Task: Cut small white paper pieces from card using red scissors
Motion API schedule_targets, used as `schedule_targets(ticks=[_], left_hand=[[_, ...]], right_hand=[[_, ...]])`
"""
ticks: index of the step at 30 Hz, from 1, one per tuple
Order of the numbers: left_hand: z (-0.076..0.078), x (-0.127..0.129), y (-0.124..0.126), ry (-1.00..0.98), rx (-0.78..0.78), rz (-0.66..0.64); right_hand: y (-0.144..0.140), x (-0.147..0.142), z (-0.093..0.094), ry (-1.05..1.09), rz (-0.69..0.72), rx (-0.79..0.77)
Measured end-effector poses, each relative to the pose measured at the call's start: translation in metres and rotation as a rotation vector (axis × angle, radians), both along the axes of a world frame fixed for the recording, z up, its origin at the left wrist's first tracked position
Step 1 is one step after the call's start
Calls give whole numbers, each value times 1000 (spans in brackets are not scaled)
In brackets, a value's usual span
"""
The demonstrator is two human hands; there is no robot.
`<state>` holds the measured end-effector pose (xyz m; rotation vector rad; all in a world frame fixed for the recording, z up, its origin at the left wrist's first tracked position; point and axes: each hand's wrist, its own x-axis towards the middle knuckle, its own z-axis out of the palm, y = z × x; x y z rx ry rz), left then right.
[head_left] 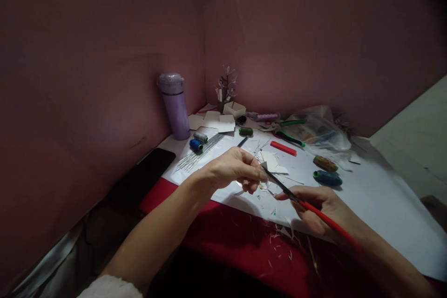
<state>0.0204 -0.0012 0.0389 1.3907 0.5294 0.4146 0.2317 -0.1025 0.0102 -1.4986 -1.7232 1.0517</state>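
While a small, thin, pale scrap of what looks like card point(264, 165) is pinched by the thumb and fingers of the left hand point(240, 168), the dark-bladed, red-handled scissors point(309, 206) are gripped in the curled right hand point(319, 208), tips right at the scrap, above the white paper sheet point(370, 205). Whether it is being bitten cannot be told! Next to no weight should be felt there; it seems easily creased, best held lightly by an edge. The scissors look stiff, best controlled by the handles.
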Motion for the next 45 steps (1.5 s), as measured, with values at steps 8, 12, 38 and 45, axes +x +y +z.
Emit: schedule_targets(ticks=[8, 12, 38, 45], left_hand=[[2, 1, -1, 27, -13, -7], [1, 1, -1, 21, -7, -14], [-4, 4, 2, -80, -101, 82], [-10, 14, -6, -222, -169, 190]], right_hand=[[-1, -3, -1, 59, -29, -82], [0, -3, -5, 158, 8, -132], [0, -6, -8, 318, -165, 86], [2, -20, -2, 411, -131, 189]])
